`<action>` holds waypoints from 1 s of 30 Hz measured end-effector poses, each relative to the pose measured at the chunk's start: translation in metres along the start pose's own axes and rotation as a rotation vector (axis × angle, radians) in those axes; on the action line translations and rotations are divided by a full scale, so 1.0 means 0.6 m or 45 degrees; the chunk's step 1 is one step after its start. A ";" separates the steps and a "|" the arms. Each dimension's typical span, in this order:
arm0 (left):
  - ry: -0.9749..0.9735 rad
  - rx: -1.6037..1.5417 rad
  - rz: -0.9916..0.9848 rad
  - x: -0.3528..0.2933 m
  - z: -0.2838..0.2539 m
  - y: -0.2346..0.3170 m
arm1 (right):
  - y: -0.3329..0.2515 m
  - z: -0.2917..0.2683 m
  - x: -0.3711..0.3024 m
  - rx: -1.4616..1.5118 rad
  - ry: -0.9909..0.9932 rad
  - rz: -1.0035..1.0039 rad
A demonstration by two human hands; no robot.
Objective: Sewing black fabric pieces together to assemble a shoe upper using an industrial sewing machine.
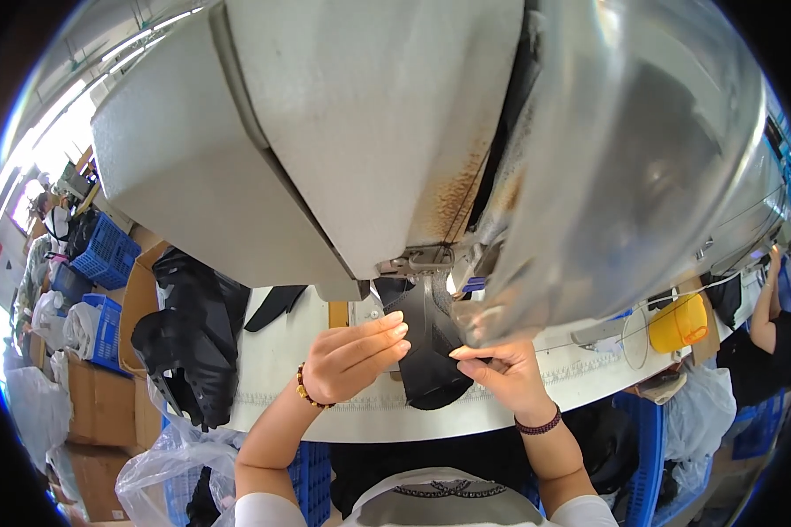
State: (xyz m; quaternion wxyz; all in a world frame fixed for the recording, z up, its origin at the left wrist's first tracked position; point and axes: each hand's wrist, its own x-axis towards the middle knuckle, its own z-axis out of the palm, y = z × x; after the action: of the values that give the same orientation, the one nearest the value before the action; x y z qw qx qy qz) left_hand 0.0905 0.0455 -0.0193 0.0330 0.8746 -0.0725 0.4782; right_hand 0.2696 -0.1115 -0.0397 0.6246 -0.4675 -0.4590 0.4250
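Note:
A dark shaped piece of material [429, 373] lies under the head of a sewing machine [351, 114], its rounded lower end toward me on the white table. My right hand [508, 373] pinches the piece's right edge between thumb and forefinger. Close to the left edge of the piece, my left hand [356, 356] has its fingers pressed together, pointing right. The thumb is hidden behind them, and whatever they hold, if anything, cannot be made out. Metal parts around the machine's needle [426, 263] sit just beyond my fingertips.
A heap of black cut pieces [193, 342] rests at the table's left, beside a loose black piece [275, 306]. A clear plastic sheet [624, 176] bulges over the right side. A yellow container [678, 323] stands at right; another person's arm [765, 307] shows beyond it.

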 end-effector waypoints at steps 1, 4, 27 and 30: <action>-0.025 0.017 0.013 0.004 -0.004 0.000 | 0.000 0.001 -0.002 0.016 0.005 -0.012; -0.104 0.056 0.049 0.017 -0.019 -0.001 | 0.000 0.006 -0.007 -0.014 0.055 -0.086; -0.263 0.235 0.166 0.055 -0.033 -0.009 | 0.016 0.004 0.013 0.105 0.245 -0.222; -0.304 0.257 0.159 0.057 -0.034 -0.008 | 0.035 -0.005 0.018 0.265 0.236 -0.047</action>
State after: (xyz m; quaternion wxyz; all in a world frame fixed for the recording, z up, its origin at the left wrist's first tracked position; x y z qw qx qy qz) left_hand 0.0924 0.0497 0.0203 -0.0938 0.9178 -0.0818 0.3770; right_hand 0.2727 -0.0975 -0.0584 0.7172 -0.4289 -0.3615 0.4136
